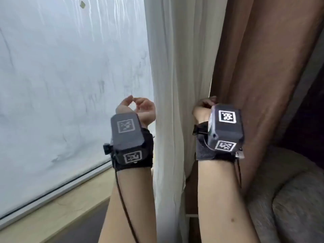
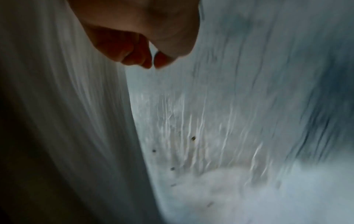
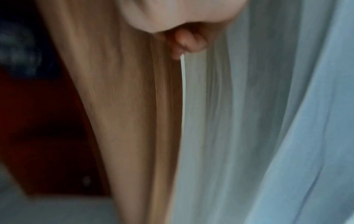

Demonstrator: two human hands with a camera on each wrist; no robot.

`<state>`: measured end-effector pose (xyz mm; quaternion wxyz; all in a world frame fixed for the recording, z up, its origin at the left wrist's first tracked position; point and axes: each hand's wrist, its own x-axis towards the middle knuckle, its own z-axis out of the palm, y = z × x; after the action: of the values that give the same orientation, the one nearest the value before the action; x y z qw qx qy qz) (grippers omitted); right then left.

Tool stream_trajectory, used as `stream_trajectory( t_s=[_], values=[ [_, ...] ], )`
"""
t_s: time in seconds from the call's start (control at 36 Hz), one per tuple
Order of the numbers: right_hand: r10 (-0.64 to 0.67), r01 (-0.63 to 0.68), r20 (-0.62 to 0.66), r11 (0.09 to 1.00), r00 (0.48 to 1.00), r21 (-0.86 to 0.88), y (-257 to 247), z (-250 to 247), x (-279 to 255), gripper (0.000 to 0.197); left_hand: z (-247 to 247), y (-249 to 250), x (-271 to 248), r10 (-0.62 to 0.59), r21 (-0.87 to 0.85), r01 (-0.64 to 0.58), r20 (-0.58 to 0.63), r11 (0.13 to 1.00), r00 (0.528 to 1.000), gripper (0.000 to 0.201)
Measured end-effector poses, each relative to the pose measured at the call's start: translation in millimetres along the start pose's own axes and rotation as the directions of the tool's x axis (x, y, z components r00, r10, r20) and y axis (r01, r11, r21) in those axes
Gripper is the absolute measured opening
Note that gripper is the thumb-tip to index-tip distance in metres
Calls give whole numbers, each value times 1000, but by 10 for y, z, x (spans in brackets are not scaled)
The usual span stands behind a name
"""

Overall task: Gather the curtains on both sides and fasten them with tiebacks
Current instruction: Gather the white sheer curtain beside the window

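From the head camera, both forearms are raised in front of a window (image 1: 66,81) with streaked, foggy glass. The left hand (image 1: 138,107) is in front of the glass, just beside the edge of the white sheer curtain (image 1: 175,67). Its fingers are curled and the thumb tip meets the fingertips; I see no cloth between them, so it seems to hold nothing. The right hand (image 1: 205,106) is at the place where the sheer curtain meets the brown curtain (image 1: 249,67). Its fingers are curled around the edge of the brown curtain, and the wrist device hides part of this hand. Both curtains hang on the right side of the window. No tieback can be made out on them. A grey upholstered seat (image 1: 287,190) is at the lower right, and a pale wooden sill (image 1: 57,213) runs below the window.

In the left wrist view, which is blurred, the left hand (image 2: 141,45) has thumb and finger pressed tip to tip, with only the glass (image 2: 239,121) behind them. The sheer curtain (image 2: 76,106) hangs beside the hand, and it does not touch the fingertips.

In the right wrist view, also blurred, the fingers (image 3: 184,40) of the right hand are bent over the edge of the brown curtain (image 3: 124,106). The sheer curtain (image 3: 249,121) lies directly beside it.
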<state>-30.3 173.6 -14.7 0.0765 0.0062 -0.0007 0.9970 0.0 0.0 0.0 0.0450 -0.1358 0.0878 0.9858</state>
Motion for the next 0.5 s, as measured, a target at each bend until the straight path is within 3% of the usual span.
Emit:
stream_trajectory(
  t_s=[0.03,0.06,0.11,0.17,0.22,0.25,0.28,0.33,0.39,0.44,0.5],
  values=[
    [0,0,-8,999,1000,-35,0,81,41,58,46,25,2,52,104,-53,8,993,999,21],
    [-40,35,-38,992,998,-123,23,182,51,40,81,46,75,80,185,-86,38,979,996,34],
    [-118,128,50,895,992,-426,67,283,82,21,89,113,208,165,501,-279,260,819,951,64],
    [-75,228,247,692,966,-684,182,304,127,42,187,124,219,49,658,-414,498,629,866,81],
    [18,351,406,469,914,-810,234,255,222,73,280,128,218,-96,762,-493,578,420,810,95],
    [61,408,456,352,888,-842,238,243,252,83,314,113,222,-121,787,-519,582,334,804,104],
    [99,461,495,242,863,-854,237,234,267,88,339,97,260,-132,797,-536,584,277,801,110],
    [173,490,512,156,842,-858,265,219,293,104,404,67,320,-131,794,-563,599,231,790,110],
    [184,471,471,44,863,-881,305,162,350,125,425,26,429,-155,776,-605,629,179,761,107],
    [138,451,432,-162,891,-878,342,74,442,116,427,-33,494,-143,766,-633,643,112,752,96],
    [112,415,399,-258,910,-872,333,-43,569,89,419,-129,494,-39,776,-630,631,28,775,78]
  ],
)
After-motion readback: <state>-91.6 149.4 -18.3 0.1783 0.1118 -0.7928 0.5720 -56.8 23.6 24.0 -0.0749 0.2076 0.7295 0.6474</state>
